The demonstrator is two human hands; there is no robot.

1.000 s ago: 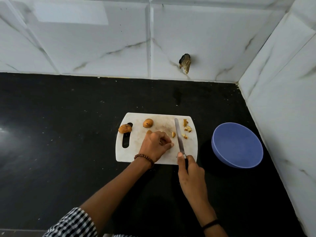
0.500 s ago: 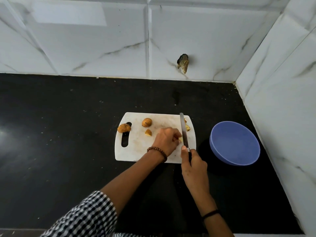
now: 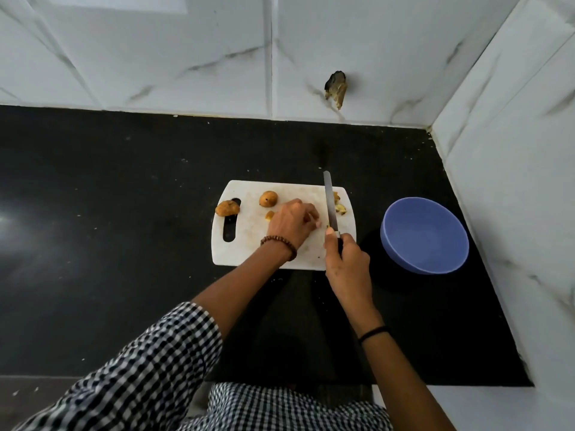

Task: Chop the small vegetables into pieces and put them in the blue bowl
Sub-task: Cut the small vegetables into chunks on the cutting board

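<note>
— What fills most of the view?
— A black counter (image 3: 124, 244), with a white cutting board (image 3: 249, 247) lying on it. The blue bowl (image 3: 426, 237) stands on the counter to the board's right, apart from it.
— And the hands?
— The right hand (image 3: 345, 262) grasps the knife (image 3: 330, 203) by its handle. The blade crosses the board's right part, tip past the far edge. The left hand (image 3: 291, 223) rests on the board just left of the blade, fingers curled down. Whether they pinch anything, I cannot tell.
— The vegetables?
— Two whole vegetables (image 3: 268, 199) sit on the board's left part, one at the handle slot. A small piece (image 3: 269, 215) lies against the left hand, and cut pieces (image 3: 339, 207) lie right of the blade.
</note>
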